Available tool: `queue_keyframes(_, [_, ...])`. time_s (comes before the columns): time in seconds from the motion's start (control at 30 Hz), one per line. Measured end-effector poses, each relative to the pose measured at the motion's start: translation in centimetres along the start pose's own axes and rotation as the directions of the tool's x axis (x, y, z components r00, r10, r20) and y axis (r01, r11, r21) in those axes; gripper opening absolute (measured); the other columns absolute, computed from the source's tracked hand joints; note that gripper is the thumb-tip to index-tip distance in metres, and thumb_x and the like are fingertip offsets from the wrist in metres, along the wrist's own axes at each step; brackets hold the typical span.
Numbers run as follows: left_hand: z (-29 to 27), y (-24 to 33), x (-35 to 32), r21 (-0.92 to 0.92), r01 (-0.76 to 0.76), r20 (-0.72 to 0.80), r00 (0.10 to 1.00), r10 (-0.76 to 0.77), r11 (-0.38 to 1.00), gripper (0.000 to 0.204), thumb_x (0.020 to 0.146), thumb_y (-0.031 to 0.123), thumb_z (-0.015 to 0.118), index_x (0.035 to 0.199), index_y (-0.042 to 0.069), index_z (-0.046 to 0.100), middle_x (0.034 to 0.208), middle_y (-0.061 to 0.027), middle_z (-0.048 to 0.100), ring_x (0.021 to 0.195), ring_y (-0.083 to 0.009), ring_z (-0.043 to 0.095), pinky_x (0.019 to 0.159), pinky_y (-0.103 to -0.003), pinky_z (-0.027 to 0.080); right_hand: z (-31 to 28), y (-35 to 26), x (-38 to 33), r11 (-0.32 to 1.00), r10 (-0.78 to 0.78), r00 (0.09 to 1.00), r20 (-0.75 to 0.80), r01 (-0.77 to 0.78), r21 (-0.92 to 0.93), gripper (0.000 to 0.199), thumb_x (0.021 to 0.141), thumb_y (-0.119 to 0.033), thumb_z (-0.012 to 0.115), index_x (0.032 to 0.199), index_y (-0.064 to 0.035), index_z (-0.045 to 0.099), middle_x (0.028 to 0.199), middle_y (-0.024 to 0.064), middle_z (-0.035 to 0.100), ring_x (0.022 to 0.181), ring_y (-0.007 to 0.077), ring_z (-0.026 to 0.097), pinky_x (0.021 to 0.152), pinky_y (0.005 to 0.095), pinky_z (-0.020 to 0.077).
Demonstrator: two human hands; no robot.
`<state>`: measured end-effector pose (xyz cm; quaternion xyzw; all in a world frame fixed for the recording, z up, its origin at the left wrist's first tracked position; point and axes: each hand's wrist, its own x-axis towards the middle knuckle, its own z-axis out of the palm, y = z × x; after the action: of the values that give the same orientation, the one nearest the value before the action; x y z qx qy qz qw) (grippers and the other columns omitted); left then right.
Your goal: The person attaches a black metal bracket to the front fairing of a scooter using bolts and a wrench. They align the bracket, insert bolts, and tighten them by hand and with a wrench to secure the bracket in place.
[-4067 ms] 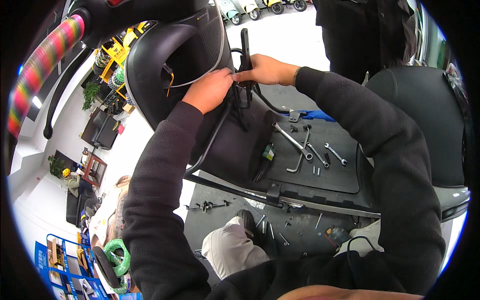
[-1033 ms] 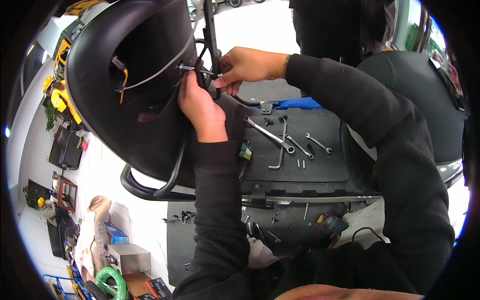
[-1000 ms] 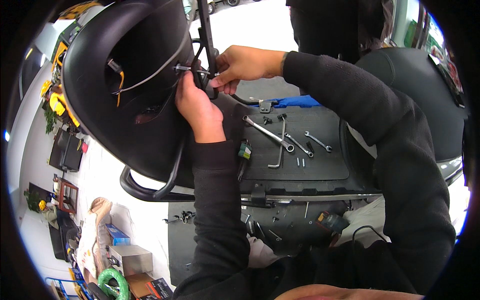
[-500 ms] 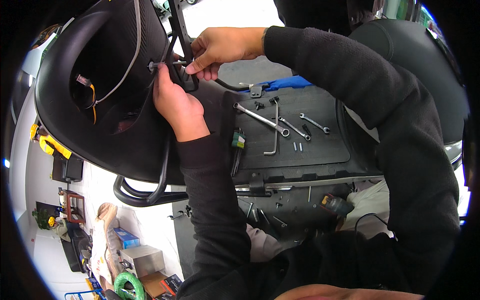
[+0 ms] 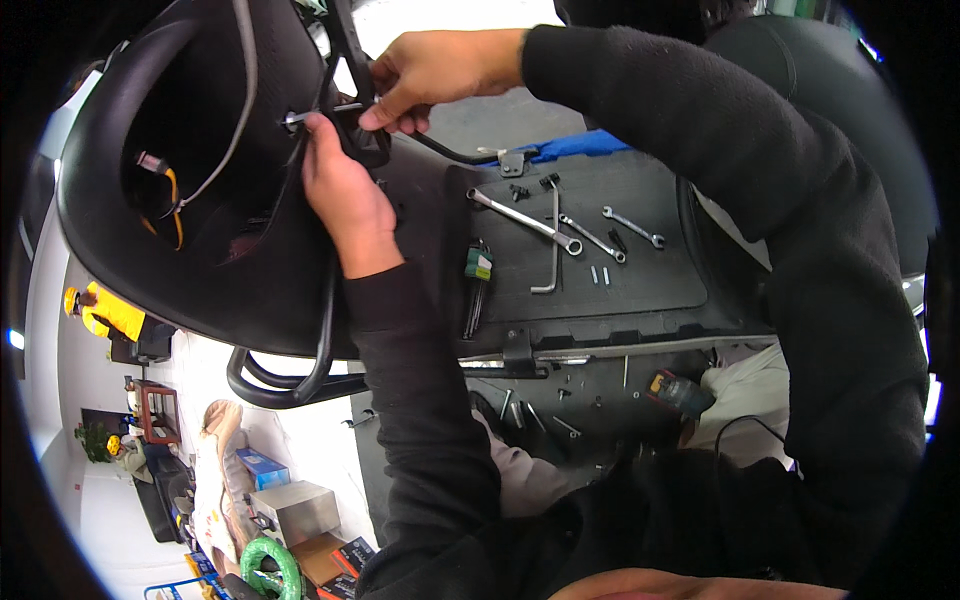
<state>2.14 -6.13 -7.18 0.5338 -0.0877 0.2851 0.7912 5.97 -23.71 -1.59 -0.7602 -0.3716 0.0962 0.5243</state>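
Note:
A thin silver bolt [image 5: 347,107] runs from the black body panel [image 5: 230,290] through the upright black metal bracket [image 5: 350,50]. My left hand [image 5: 350,205] is closed around its panel end, thumb and fingertips by the bolt hole. From the other side of the bracket, my right hand [image 5: 445,75] pinches the bolt's far end between thumb and fingers. The fingers behind the bracket are partly hidden. A grey cable [image 5: 243,90] hangs across the panel's recess, and a connector with yellow wires [image 5: 155,163] sits inside it.
On the black footboard [image 5: 640,300] lie a long ring wrench [image 5: 520,218], smaller wrenches [image 5: 632,226], an L-shaped hex key [image 5: 555,240], a hex key set [image 5: 478,265] and two small pins [image 5: 600,275]. A black seat [image 5: 800,80] stands right. Loose tools and a cordless tool [image 5: 678,393] lie below.
The view has shifted slightly. Both hands stay at the bolt by the bracket, and less of its shank shows beside my left fingertips.

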Motion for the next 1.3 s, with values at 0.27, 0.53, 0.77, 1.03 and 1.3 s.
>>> queue_keyframes(0.27, [-4.3, 1.0, -0.6, 0.376, 0.027, 0.280, 0.950, -0.141, 0.926, 0.038, 0.117, 0.027, 0.057, 0.137, -0.005, 0.065, 0.127, -0.0069, 0.070, 0.116, -0.0117, 0.060, 0.104, -0.028, 0.045, -1.1, -0.1, 1.2, 0.999, -0.027, 0.996, 0.083, 0.024, 0.037, 0.023, 0.100, -0.013, 0.077, 0.099, 0.0103, 0.078, 0.083, 0.0147, 0.077, 0.070, 0.0226, 0.076, 0.067, 0.0349, 0.0622])
queue_keyframes(0.53, [-3.6, 0.7, -1.2, 0.685, -0.346, 0.338, 0.931, 0.140, 0.641, 0.034, 0.108, 0.003, 0.056, 0.139, -0.008, 0.065, 0.119, -0.0138, 0.078, 0.104, -0.0157, 0.070, 0.097, -0.032, 0.053, -0.8, -0.4, 1.7, 0.996, 0.002, 0.989, 0.145, -0.015, 0.084, 0.023, 0.099, -0.008, 0.076, 0.102, 0.0150, 0.075, 0.088, 0.0188, 0.079, 0.073, 0.0268, 0.078, 0.068, 0.0371, 0.0663])
queue_keyframes(0.77, [-3.4, -0.3, -0.1, 0.539, -0.335, 0.317, 0.931, 0.182, 0.773, 0.035, 0.108, -0.002, 0.057, 0.140, -0.011, 0.064, 0.123, -0.0113, 0.076, 0.106, -0.0147, 0.069, 0.099, -0.030, 0.053, -2.1, -0.7, 1.7, 0.993, -0.018, 0.988, 0.154, 0.000, 0.119, 0.022, 0.100, -0.008, 0.076, 0.100, 0.0137, 0.077, 0.089, 0.0185, 0.079, 0.077, 0.0257, 0.078, 0.071, 0.0368, 0.0668])
queue_keyframes(1.03, [-2.3, -1.7, -0.4, 0.544, -0.407, 0.275, 0.912, 0.303, 0.733, 0.030, 0.112, 0.012, 0.057, 0.135, -0.006, 0.067, 0.113, -0.0118, 0.078, 0.100, -0.0170, 0.070, 0.094, -0.034, 0.055, -1.4, -0.6, 1.3, 0.994, -0.015, 0.993, 0.119, 0.003, 0.106, 0.026, 0.100, -0.009, 0.077, 0.105, 0.0160, 0.071, 0.088, 0.0183, 0.076, 0.077, 0.0252, 0.078, 0.071, 0.0362, 0.0663])
queue_keyframes(1.3, [-0.4, -3.5, -0.9, 0.385, -0.442, 0.047, 0.886, 0.462, 0.810, 0.040, 0.110, 0.003, 0.061, 0.146, -0.008, 0.050, 0.129, -0.0262, 0.074, 0.114, -0.0264, 0.074, 0.104, -0.036, 0.055, -1.4, -0.8, 0.7, 0.994, -0.025, 0.993, 0.115, 0.012, 0.111, 0.033, 0.102, -0.017, 0.079, 0.106, 0.0152, 0.070, 0.093, 0.0187, 0.077, 0.080, 0.0235, 0.078, 0.073, 0.0352, 0.0655])
